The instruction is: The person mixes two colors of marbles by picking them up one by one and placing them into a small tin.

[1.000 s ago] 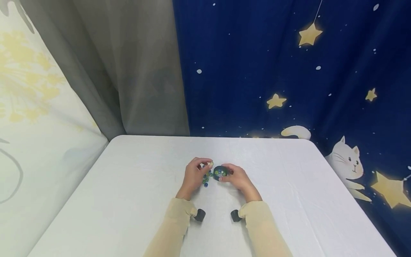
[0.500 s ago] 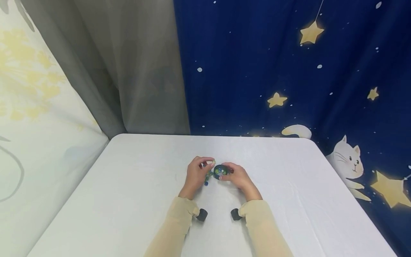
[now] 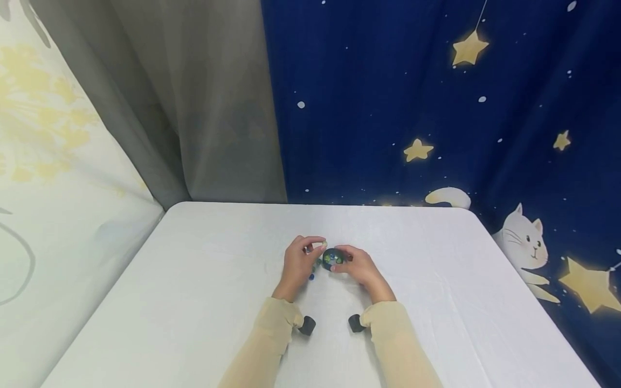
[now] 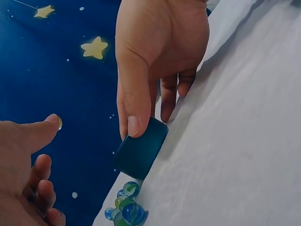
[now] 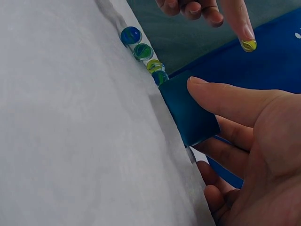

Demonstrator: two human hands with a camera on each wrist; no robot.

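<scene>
- We see the left hand [image 3: 297, 264] pinching a yellow marble [image 5: 249, 45] between thumb and finger, raised just beside the teal cup [image 5: 190, 110].
- We see the right hand [image 3: 361, 268] gripping that cup by its sides on the white surface [image 3: 204, 323].
- From the head view we make out marbles [image 3: 332, 257] inside the cup; the wrist views give us only its outer wall.
- The right wrist view shows us loose marbles [image 5: 143, 52] lined up beside the cup, which the left hand partly hides from the head view.
</scene>
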